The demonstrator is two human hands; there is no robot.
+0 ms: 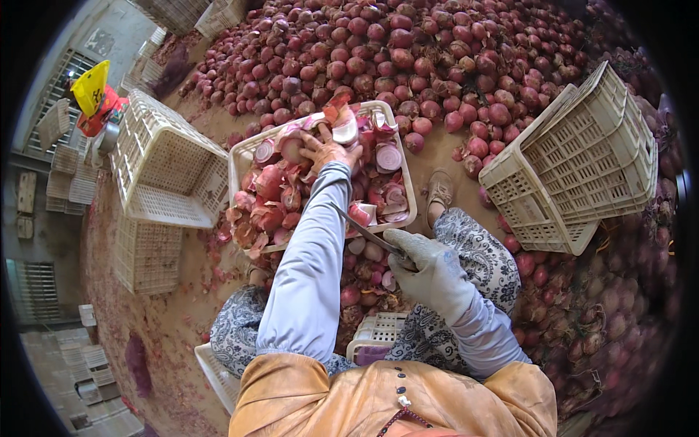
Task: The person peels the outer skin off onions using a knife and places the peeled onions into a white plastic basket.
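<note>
My left hand (330, 153) is bare and lies palm down, fingers spread, on cut red onions in a white plastic crate (411, 199). A cut onion piece with a white face (345, 131) sits just beyond its fingers. My right hand (426, 270) wears a pale, dirty work glove and grips a knife (368, 234), whose blade slants up and left over the crate's near edge. Cut onion halves (389, 157) and loose onion skins (267, 216) fill the crate. My left palm is hidden.
A large heap of whole red onions (401, 57) rises behind the crate. Tipped plastic crates stand at the left (164, 164) and right (584, 158). Onion pieces (371, 251) lie between my legs, near another crate (382, 328). Skins litter the floor (180, 328).
</note>
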